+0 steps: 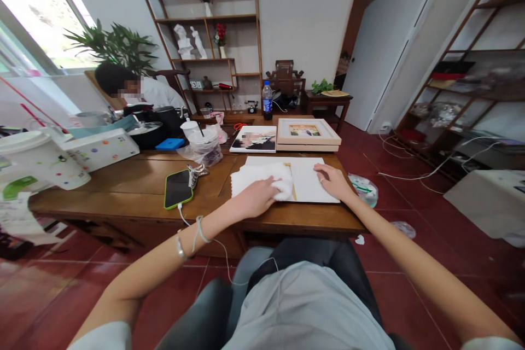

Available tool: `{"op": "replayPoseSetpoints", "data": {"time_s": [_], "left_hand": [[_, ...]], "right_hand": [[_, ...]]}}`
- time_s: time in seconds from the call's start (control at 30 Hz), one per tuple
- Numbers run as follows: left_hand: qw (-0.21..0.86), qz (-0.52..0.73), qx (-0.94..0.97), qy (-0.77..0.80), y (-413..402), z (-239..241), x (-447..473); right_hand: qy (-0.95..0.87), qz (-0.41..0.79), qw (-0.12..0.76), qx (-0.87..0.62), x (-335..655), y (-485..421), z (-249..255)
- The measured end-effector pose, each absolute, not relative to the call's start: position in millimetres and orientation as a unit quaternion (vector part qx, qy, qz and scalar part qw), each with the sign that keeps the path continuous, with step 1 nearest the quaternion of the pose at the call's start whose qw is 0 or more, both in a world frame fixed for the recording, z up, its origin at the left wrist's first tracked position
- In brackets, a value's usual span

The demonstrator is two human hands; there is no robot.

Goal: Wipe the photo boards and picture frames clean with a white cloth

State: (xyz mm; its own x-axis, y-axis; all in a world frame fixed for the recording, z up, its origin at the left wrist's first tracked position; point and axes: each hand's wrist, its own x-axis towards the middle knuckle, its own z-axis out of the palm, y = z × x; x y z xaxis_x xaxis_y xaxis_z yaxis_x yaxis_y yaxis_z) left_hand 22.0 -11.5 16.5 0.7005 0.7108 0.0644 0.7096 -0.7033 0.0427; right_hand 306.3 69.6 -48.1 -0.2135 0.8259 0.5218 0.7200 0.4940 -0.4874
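Note:
A wad of white fluffy cloth (283,175) is bunched under my left hand (259,197), whose fingers are closed on it. The cloth lies over the left part of a flat white board or sheet (307,188) at the table's front edge. Beside the cloth, a thin yellowish strip (293,190) runs across the white surface. My right hand (331,181) rests on the right side of the board, fingers loosely bent and apart, holding nothing. Behind the board are a light wooden picture frame (309,145) and a flat printed picture (254,147).
On the wooden table (217,208), a charging phone (178,188) lies left, with a bagged cup (207,142) behind it. A cola bottle (267,101) and red scissors (240,127) stand farther back. A person (159,93) leans at the far left. A clear plastic container (364,190) sits beyond the right edge.

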Motion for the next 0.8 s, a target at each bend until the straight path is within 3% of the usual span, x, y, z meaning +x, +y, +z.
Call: {"op": "replayPoseSetpoints", "data": {"time_s": [0.2, 0.4, 0.8], "left_hand": [[0.051, 0.163, 0.898, 0.405, 70.3, -3.9, 40.3], [0.029, 0.134, 0.911, 0.390, 102.0, -6.5, 59.2], [-0.015, 0.048, 0.947, 0.317, -19.0, 3.4, 52.9]], "right_hand": [[-0.779, 0.073, 0.384, -0.491, 306.4, 68.8, -48.3], [-0.776, 0.076, 0.386, -0.492, 307.2, 68.9, -49.2], [-0.772, 0.080, 0.391, -0.494, 306.5, 68.6, -48.7]]}}
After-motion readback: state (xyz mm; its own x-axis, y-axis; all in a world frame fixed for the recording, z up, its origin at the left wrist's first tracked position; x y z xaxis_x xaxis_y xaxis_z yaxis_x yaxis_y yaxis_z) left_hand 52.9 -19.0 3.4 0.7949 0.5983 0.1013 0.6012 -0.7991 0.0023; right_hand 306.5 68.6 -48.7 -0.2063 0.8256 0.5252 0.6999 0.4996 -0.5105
